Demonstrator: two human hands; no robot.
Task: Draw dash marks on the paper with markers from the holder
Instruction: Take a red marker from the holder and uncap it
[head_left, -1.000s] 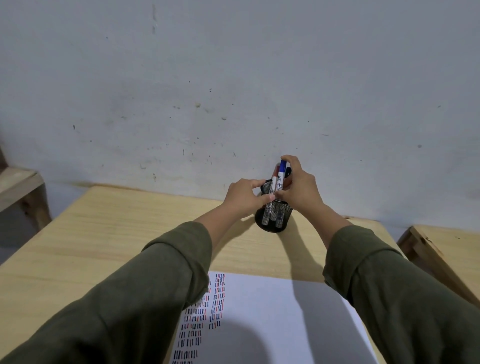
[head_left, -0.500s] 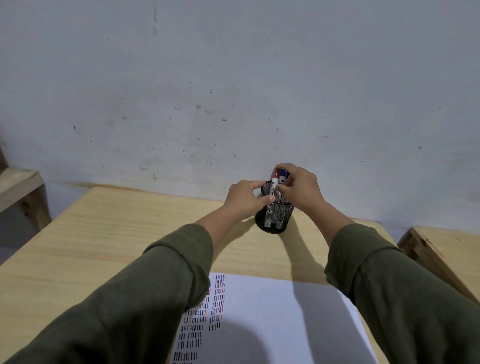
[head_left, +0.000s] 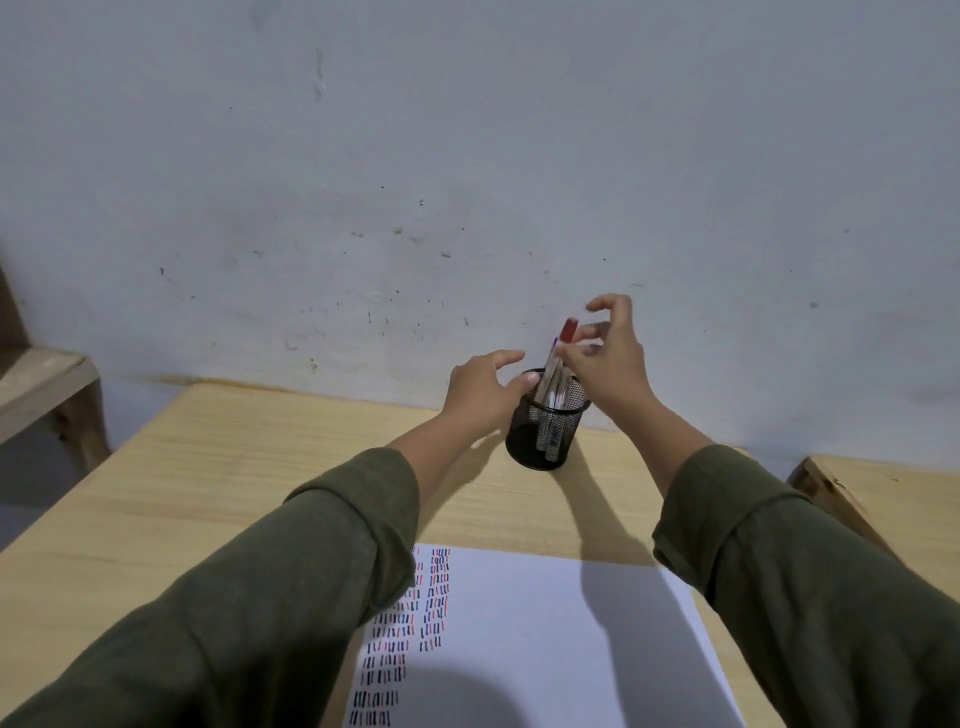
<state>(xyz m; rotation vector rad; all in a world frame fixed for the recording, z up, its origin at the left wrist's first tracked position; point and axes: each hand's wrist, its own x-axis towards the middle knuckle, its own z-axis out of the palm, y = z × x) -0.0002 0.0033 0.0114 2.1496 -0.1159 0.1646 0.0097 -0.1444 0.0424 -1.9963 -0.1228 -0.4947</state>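
A black mesh holder (head_left: 537, 452) stands near the far edge of the wooden table (head_left: 234, 467) with several markers in it. My right hand (head_left: 615, 366) pinches a red-capped marker (head_left: 569, 330) that is raised and tilted, its lower end still inside the rim. A blue-tipped marker shows just behind it. My left hand (head_left: 480, 392) rests against the holder's left side with the thumb on the rim and the index finger lifted. White paper (head_left: 561, 639) lies near me, with columns of black, red and blue dashes at its left.
A grey wall rises right behind the holder. Wooden furniture stands at the left (head_left: 41, 384) and at the right (head_left: 878, 499) of the table. My green sleeves cover part of the paper's left side.
My right hand pushed the blue-capped marker down into the holder, then took the red-capped one and raised it. My left hand loosened its hold, its index finger lifting off.
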